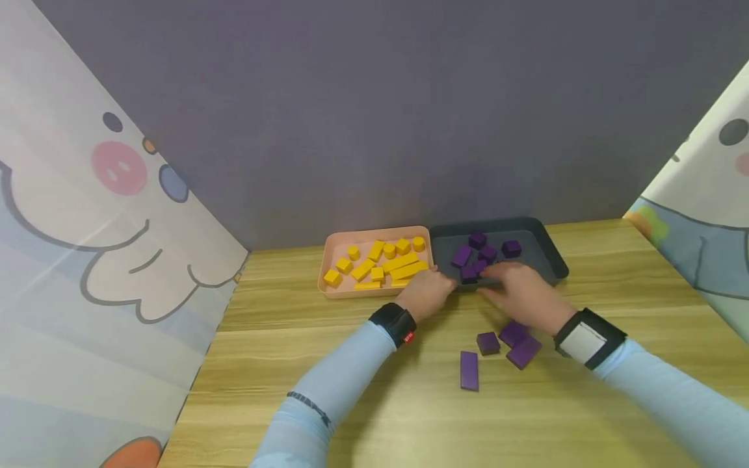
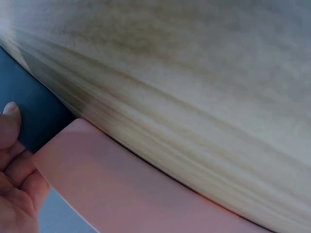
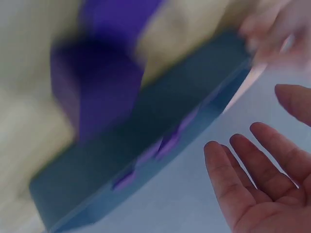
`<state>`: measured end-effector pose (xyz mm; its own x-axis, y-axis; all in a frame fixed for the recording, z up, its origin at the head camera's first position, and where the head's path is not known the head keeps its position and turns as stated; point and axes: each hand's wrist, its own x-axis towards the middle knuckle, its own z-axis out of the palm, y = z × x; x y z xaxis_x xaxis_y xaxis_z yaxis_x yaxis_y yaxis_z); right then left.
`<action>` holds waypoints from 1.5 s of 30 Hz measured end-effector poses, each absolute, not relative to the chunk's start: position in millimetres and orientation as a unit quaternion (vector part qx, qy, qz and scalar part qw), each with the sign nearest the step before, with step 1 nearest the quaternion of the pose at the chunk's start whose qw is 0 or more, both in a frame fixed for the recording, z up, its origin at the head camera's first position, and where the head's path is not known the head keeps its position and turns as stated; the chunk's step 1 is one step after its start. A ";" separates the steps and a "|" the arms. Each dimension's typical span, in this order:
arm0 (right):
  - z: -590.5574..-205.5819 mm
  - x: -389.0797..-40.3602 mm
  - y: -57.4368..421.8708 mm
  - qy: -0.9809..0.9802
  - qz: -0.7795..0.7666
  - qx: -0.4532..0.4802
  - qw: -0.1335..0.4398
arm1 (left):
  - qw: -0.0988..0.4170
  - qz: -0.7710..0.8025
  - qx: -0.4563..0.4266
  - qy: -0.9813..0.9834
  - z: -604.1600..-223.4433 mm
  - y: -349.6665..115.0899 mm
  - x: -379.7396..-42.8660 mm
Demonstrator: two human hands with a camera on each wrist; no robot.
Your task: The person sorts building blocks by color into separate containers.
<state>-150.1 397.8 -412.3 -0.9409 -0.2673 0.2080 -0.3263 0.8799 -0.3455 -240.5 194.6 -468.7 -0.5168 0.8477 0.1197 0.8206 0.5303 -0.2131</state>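
My left hand [image 1: 426, 292] pinches the near-left corner of the dark grey tray [image 1: 541, 257], thumb on its outer wall in the left wrist view. It is right beside the pink tray [image 2: 121, 179]. Several purple blocks [image 1: 462, 255] lie in the dark tray. Over that tray's near edge is my right hand [image 1: 523, 296]; in the right wrist view its fingers [image 3: 221, 174] are extended and apart, with nothing held. On the table nearer to me are a purple cube [image 1: 488, 343], an upright-lying purple rectangular block [image 1: 469, 371] and two more purple blocks [image 1: 524, 352].
Several yellow blocks [image 1: 401, 261], some cylindrical, fill the pink tray on the left. Both trays stand against a grey back panel [image 1: 374, 130] at the far edge of the wooden table [image 1: 281, 364]. Printed cloth panels [image 1: 76, 273] flank the table.
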 end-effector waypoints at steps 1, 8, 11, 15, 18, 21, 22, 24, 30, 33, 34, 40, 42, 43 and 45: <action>-414.4 -144.3 392.2 -0.964 0.193 0.169 0.070 | 0.107 0.067 -0.480 -0.868 -469.0 194.3 -241.3; -413.3 -116.3 364.6 -0.945 0.183 0.270 -0.033 | 0.100 0.063 -0.477 -0.871 -466.4 194.6 -244.0; -408.9 -109.9 356.5 -0.932 0.176 0.305 -0.080 | 0.087 0.066 -0.475 -0.873 -466.1 194.4 -244.6; -408.6 -106.1 347.9 -0.920 0.147 0.345 -0.117 | 0.082 0.074 -0.473 -0.874 -467.5 194.3 -245.6; -412.0 -104.8 342.3 -0.917 0.117 0.359 -0.129 | 0.083 0.077 -0.473 -0.874 -467.9 194.2 -245.4; -416.3 -102.8 337.8 -0.913 0.105 0.369 -0.142 | 0.077 0.076 -0.473 -0.874 -467.5 194.2 -244.8; -417.8 -101.9 336.6 -0.911 0.104 0.372 -0.145 | 0.075 0.075 -0.472 -0.875 -467.2 194.3 -244.5; -421.1 -100.4 334.5 -0.908 0.104 0.376 -0.151 | 0.069 0.070 -0.471 -0.877 -466.7 194.5 -243.9; -427.2 -97.5 330.7 -0.909 0.113 0.366 -0.165 | 0.060 0.068 -0.470 -0.878 -464.1 195.9 -241.9; -428.7 -97.9 329.5 -0.910 0.121 0.360 -0.169 | 0.059 0.067 -0.470 -0.878 -462.6 196.2 -241.3; -429.3 -98.3 329.0 -0.910 0.122 0.359 -0.167 | 0.059 0.066 -0.471 -0.878 -462.2 196.2 -241.1; -431.8 -98.9 326.2 -0.909 0.125 0.371 -0.143 | 0.063 0.059 -0.472 -0.877 -463.5 195.5 -240.9; -432.0 -98.8 325.3 -0.907 0.129 0.376 -0.136 | 0.065 0.056 -0.473 -0.877 -464.0 195.4 -240.7; -431.8 -98.6 325.0 -0.907 0.131 0.378 -0.135 | 0.065 0.055 -0.474 -0.876 -464.3 195.3 -240.5; -431.5 -98.3 324.4 -0.906 0.135 0.378 -0.135 | 0.066 0.055 -0.474 -0.876 -464.7 195.1 -240.3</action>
<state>-98.3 324.4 -431.5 -0.6774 -0.7219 -0.1415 -0.6489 0.6770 -0.3472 -240.3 195.1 -464.7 -0.5413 0.8384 0.0632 0.8240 0.5439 -0.1587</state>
